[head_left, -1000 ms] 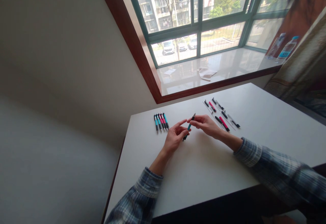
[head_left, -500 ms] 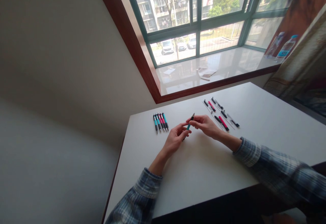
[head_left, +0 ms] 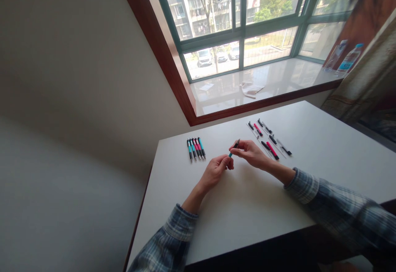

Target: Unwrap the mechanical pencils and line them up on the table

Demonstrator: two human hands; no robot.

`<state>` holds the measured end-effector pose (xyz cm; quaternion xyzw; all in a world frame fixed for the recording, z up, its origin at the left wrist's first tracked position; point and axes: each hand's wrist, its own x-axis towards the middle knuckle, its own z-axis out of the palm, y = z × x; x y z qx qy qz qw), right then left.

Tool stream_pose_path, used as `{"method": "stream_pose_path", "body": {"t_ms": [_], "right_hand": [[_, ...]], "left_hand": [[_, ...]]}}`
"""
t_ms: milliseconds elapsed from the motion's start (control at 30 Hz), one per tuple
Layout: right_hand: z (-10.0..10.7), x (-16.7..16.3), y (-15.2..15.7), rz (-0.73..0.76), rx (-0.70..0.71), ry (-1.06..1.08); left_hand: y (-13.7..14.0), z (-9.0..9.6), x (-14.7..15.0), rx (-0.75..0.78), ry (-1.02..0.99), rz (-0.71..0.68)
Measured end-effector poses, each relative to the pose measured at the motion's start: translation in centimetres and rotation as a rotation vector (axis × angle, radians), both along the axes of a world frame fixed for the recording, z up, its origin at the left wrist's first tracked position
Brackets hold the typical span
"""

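Observation:
Above the middle of the white table (head_left: 247,206), a teal and black pen (head_left: 230,154) is held between my two hands, its dark tip pointing up and right. My left hand (head_left: 216,170) is closed around the lower end, which its fingers hide. With thumb and fingertips, my right hand (head_left: 249,152) pinches the pen near the tip. To the left lies a row of several teal and red pens (head_left: 196,148), side by side. Right of my right hand are loose pen parts, among them a red barrel (head_left: 272,150), black pieces (head_left: 272,139) and thin refills.
Behind the table, a window sill (head_left: 222,94) holds a pale cloth (head_left: 252,89), a white paper (head_left: 206,87) and two plastic bottles (head_left: 348,62). A wall (head_left: 77,140) stands along the left, and a curtain (head_left: 349,86) hangs at the right.
The pen has tilted further to the right. My left fingers have closed more tightly round its lower end, while my right hand keeps its pinch near the tip.

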<state>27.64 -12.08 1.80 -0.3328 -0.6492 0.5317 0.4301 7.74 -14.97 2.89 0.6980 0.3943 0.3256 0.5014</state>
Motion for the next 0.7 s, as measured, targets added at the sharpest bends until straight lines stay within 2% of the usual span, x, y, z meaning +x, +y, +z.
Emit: {"method": "stream_pose_path", "body": {"t_ms": [167,267,400,500,700], "right_hand": [[-0.8,0.2,0.2,-0.065,-0.076,0.018],[-1.5,0.5,0.4,-0.126,-0.219,0.112],[-2.1,0.9,0.7,-0.092,-0.403,0.272],[-2.1,0.8,0.7,-0.055,-0.439,0.295],[-2.1,0.6,0.6,-0.004,-0.469,0.272]], "left_hand": [[-0.2,0.2,0.2,-0.056,-0.077,-0.015],[-0.5,0.4,-0.2,-0.137,-0.184,-0.058],[-1.0,1.0,-0.7,-0.197,-0.282,-0.131],[-1.2,1.3,-0.7,-0.196,-0.311,-0.151],[-1.2,0.5,0.0,-0.183,-0.321,-0.080]]}}
